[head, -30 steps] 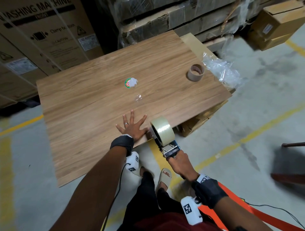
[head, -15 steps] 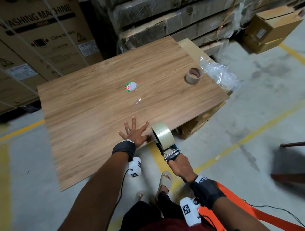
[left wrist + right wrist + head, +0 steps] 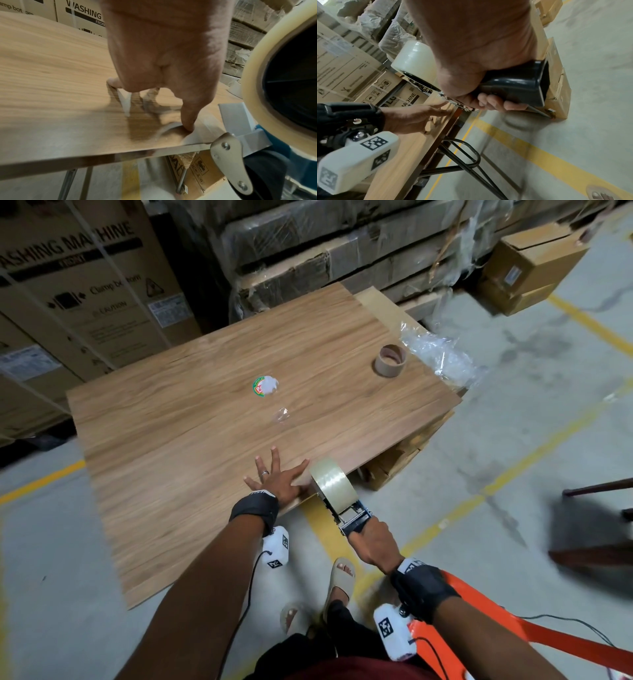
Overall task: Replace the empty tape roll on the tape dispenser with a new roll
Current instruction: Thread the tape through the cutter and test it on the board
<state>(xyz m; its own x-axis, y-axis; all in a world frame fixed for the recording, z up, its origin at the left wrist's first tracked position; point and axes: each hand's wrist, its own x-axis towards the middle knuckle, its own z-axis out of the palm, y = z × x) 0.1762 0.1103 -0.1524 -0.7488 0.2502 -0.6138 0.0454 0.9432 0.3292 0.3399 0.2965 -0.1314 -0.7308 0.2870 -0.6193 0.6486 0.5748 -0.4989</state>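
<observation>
A tape dispenser (image 3: 352,517) with a dark handle (image 3: 518,82) carries a full clear tape roll (image 3: 334,486) and sits at the near edge of the wooden table (image 3: 205,440). My right hand (image 3: 371,542) grips the handle just off the table edge. My left hand (image 3: 277,479) lies flat on the table with fingers spread, its thumb (image 3: 187,119) pressing the tabletop beside the dispenser's front. The empty brown cardboard core (image 3: 390,360) stands on the table at the far right.
A round green-rimmed label (image 3: 264,386) and a scrap of clear film (image 3: 281,416) lie mid-table. Crumpled plastic wrap (image 3: 442,357) hangs off the right edge. Washing machine cartons (image 3: 78,285) and wrapped pallets stand behind. An orange chair (image 3: 486,621) is by my right arm.
Little differs: both hands and the dispenser stay at the table's near edge, the head view has shifted slightly, and my feet below have stepped.
</observation>
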